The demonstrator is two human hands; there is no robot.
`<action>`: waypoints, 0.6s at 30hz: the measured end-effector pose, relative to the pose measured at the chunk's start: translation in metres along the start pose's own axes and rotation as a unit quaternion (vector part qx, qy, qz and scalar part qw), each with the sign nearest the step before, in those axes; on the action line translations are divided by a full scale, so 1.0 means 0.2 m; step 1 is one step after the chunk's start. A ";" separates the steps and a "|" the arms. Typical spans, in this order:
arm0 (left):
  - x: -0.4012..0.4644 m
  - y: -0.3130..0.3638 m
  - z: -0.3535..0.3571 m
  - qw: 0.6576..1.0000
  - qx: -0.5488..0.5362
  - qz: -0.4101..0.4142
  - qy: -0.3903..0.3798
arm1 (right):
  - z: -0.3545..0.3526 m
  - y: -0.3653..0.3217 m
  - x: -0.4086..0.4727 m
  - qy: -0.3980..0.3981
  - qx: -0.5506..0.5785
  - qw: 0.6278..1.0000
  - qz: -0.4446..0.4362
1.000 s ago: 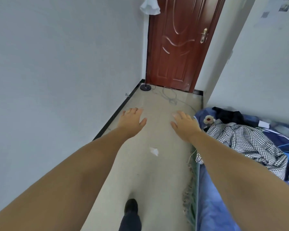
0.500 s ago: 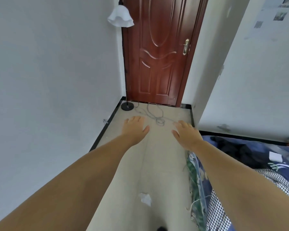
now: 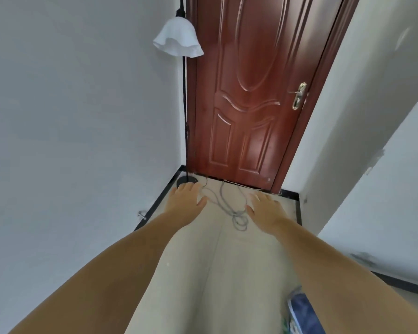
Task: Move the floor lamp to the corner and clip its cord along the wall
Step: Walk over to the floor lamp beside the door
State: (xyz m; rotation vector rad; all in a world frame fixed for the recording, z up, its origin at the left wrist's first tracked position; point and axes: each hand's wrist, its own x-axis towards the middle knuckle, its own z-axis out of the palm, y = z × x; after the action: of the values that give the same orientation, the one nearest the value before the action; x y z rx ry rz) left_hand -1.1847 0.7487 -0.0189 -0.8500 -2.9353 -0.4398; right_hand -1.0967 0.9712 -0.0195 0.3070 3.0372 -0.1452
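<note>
The floor lamp stands in the far left corner beside the door: a white ruffled shade, a thin black pole and a round black base. Its grey cord lies in loose loops on the beige floor in front of the door. My left hand stretches forward, palm down, fingers apart, empty, partly covering the base in the picture. My right hand is also open and empty, just right of the cord loops.
A brown wooden door with a brass handle closes the corridor. A small cord clip sticks out of the left wall above the black skirting. White walls on both sides. A blue bedding corner shows at bottom right.
The view has come closer to the door and lamp and tilted up. The bed and the scrap of paper on the floor have slid out of frame. Both hands stay stretched out and empty.
</note>
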 end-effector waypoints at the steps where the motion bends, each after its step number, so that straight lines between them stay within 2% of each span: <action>1: 0.13 -0.05 0.02 1.000 0.000 -0.012 0.001 | 0.00 -0.01 0.15 -0.001 0.002 1.000 -0.016; 4: 0.56 -0.17 0.10 1.000 -0.002 -0.026 0.004 | 0.00 0.00 0.59 0.013 0.003 0.999 -0.043; 10: 1.45 -0.38 0.18 1.000 0.019 -0.014 -0.010 | -0.07 0.11 1.46 0.000 0.023 0.999 -0.023; 18: 2.42 -0.48 0.36 0.999 0.022 -0.023 -0.029 | -0.15 0.37 2.41 0.003 0.041 0.999 -0.028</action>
State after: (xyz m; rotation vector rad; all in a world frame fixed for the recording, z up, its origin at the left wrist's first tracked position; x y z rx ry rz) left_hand -1.6434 0.9407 -0.0498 -0.8060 -3.0107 -0.3571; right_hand -1.5538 1.1403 -0.0424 0.2296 3.0522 -0.2733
